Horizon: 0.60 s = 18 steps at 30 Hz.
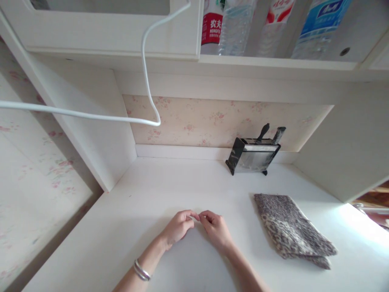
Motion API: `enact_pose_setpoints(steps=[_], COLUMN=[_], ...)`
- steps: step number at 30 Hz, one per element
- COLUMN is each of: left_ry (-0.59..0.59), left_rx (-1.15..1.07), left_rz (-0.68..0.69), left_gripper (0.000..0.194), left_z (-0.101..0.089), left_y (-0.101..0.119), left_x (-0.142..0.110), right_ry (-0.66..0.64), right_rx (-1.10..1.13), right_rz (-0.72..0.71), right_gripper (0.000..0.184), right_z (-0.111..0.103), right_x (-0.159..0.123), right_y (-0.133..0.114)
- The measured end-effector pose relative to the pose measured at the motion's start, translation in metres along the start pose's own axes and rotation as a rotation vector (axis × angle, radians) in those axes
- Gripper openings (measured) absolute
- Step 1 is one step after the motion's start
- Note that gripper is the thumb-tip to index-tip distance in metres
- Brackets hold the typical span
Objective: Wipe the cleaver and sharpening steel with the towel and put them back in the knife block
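Above the white countertop (pixel 146 186), my left hand (pixel 180 228) and my right hand (pixel 216 229) meet fingertip to fingertip near the middle. The left fingers are curled in, with the index finger reaching toward the right hand. On the right hand the thumb and index finger are pressed together at the meeting point. No object shows between or in the hands, though the inner fingers are partly hidden. A silver bangle (pixel 141 271) circles my left wrist. Nearest to the right hand lies a folded grey-brown patterned cloth (pixel 293 227).
Against the back wall stands a black-and-silver knife block (pixel 253 156) with two handles sticking up. A white cable (pixel 106 118) hangs across the upper left. Overhead, a cabinet shelf (pixel 273 61) holds several plastic bottles (pixel 235 28). Side panels (pixel 82 121) bound the counter.
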<state>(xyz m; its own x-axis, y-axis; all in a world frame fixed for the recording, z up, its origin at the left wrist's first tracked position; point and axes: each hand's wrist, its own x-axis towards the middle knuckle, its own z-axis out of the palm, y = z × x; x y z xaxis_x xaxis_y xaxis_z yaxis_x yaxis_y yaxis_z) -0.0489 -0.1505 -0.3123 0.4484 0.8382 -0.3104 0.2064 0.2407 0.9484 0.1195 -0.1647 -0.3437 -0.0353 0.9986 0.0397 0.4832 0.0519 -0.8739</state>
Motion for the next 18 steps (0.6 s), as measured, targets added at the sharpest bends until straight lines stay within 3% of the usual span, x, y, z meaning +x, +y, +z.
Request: enact_pose_setpoints(steps=[7,18], left_ry=[0.005,-0.032], left_rx=[0.032,-0.015], left_rz=[0.072,0.024], left_gripper=[0.011,0.014], left_z=[0.002,0.0011], left_y=[0.0,-0.0031], left_x=[-0.001,0.0004], right_ry=[-0.029,-0.04], right_rx=[-0.016,-0.014], right_rz=[-0.015,-0.032], right_gripper=[0.03,0.029], right_z=[0.0009,0.0014], right_x=[-0.0015,-0.0041], right_y=[-0.0029,-0.0044])
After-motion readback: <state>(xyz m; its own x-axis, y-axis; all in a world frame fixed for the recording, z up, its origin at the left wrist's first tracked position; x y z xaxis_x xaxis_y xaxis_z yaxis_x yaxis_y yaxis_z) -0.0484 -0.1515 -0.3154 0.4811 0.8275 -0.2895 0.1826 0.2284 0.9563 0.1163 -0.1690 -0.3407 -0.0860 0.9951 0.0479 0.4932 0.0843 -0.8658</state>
